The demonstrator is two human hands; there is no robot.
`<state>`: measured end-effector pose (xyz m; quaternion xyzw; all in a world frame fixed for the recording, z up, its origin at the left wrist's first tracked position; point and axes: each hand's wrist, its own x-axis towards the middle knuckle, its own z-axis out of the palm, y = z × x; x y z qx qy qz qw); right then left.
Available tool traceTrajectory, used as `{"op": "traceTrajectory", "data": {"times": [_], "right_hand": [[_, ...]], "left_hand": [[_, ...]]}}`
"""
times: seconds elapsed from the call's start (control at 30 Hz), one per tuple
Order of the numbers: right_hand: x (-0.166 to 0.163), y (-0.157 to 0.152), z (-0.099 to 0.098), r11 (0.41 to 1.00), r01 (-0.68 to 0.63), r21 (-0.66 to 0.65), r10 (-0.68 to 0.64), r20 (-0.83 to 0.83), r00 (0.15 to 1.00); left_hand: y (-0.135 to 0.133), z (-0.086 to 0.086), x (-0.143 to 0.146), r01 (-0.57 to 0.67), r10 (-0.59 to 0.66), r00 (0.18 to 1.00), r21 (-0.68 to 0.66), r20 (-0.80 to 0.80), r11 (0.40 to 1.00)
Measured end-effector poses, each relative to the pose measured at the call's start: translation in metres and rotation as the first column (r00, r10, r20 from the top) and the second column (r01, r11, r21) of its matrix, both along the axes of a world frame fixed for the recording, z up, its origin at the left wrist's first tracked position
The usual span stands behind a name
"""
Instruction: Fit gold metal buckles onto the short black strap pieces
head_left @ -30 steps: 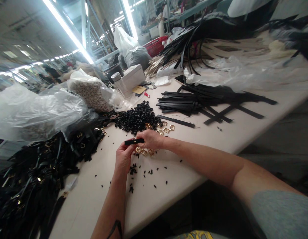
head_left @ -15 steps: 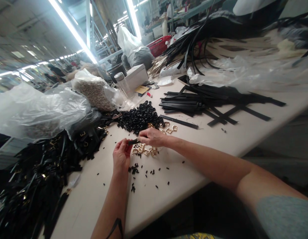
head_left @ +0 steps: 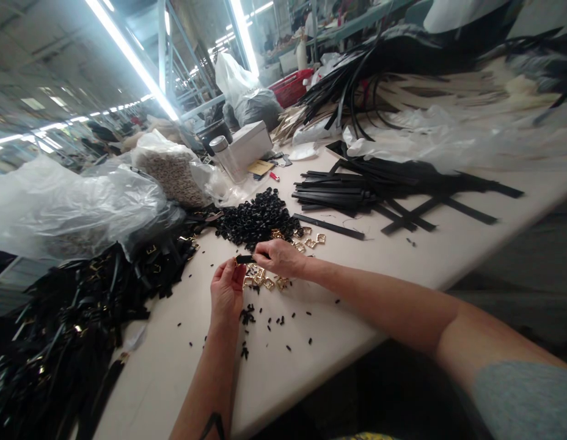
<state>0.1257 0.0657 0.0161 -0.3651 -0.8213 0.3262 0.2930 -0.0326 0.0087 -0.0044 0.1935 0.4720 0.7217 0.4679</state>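
A short black strap [head_left: 245,259] stretches between my two hands above the table. My left hand [head_left: 227,287] pinches its left end, where a bit of gold metal, seemingly a buckle, shows at the fingertips. My right hand [head_left: 280,258] is closed on the strap's other end, and its fingers hide most of that part. Right below the hands lie several gold buckles [head_left: 267,282]. Behind them rises a heap of small black loops [head_left: 260,215]. Small black bits [head_left: 247,314] are scattered on the table nearer to me.
Finished-looking black straps with gold buckles [head_left: 95,287] pile up at the left. Cut black strips [head_left: 333,190] lie to the right, one strip [head_left: 329,226] apart. A clear plastic bag [head_left: 77,195], a bottle [head_left: 226,157] and a white box [head_left: 251,142] stand farther back.
Both hands stay nearly in place. My left hand has shifted slightly right, and more of the black strap's flat face shows between the hands.
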Motion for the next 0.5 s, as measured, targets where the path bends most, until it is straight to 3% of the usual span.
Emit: {"op": "traceTrajectory", "data": {"times": [0.17,0.33,0.5], "right_hand": [[-0.0019,-0.0010,-0.0035,1.000,-0.015,0.009,0.014,0.011,1.000],[-0.0013,-0.0014,-0.0036,0.999,-0.043,0.012,0.043,0.004,0.999],[0.0040,0.0023,0.0003,0.988,-0.133,-0.083,0.140,0.078,0.987]], "left_hand": [[-0.0014,-0.0026,0.0024,0.056,-0.058,0.994,-0.018,-0.092,0.998],[-0.0049,-0.0057,0.0066,0.097,-0.104,0.934,-0.040,-0.341,0.995],[-0.0036,-0.0023,0.0028,0.039,-0.031,0.930,0.013,-0.366,0.999]]}}
